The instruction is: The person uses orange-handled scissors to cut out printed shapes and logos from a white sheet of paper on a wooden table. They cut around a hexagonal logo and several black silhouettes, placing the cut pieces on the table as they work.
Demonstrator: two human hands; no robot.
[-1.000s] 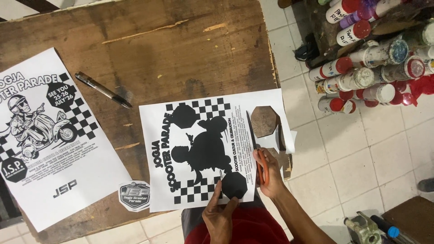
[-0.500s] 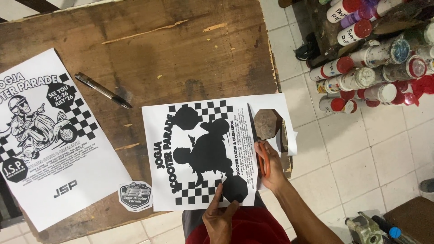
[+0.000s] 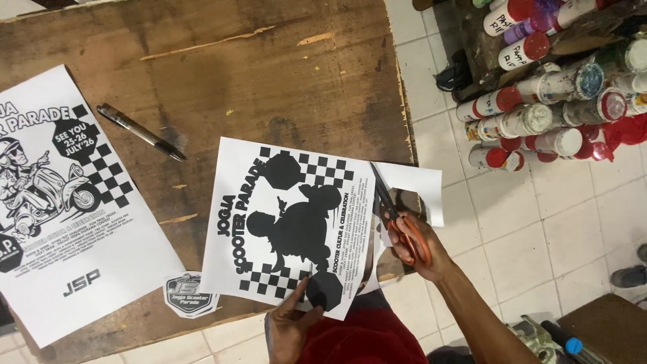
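Right hand [image 3: 418,251], fingers closed through orange-handled scissors [image 3: 397,219], cuts the right margin of the black-and-white poster [image 3: 290,222] overhanging the worktop's [image 3: 202,61] near edge, left hand [image 3: 291,323] pinching its near edge; the cut likely runs straighter with the sheet held taut.

**One camera, looking straight down**

A single head-worn view looks almost vertically down from above the person's own hands, which enter from the bottom edge. It sits close enough to take in most of the wooden table [image 3: 202,61], with the tiled floor [image 3: 539,229] along the right side. No second view shares the scene.
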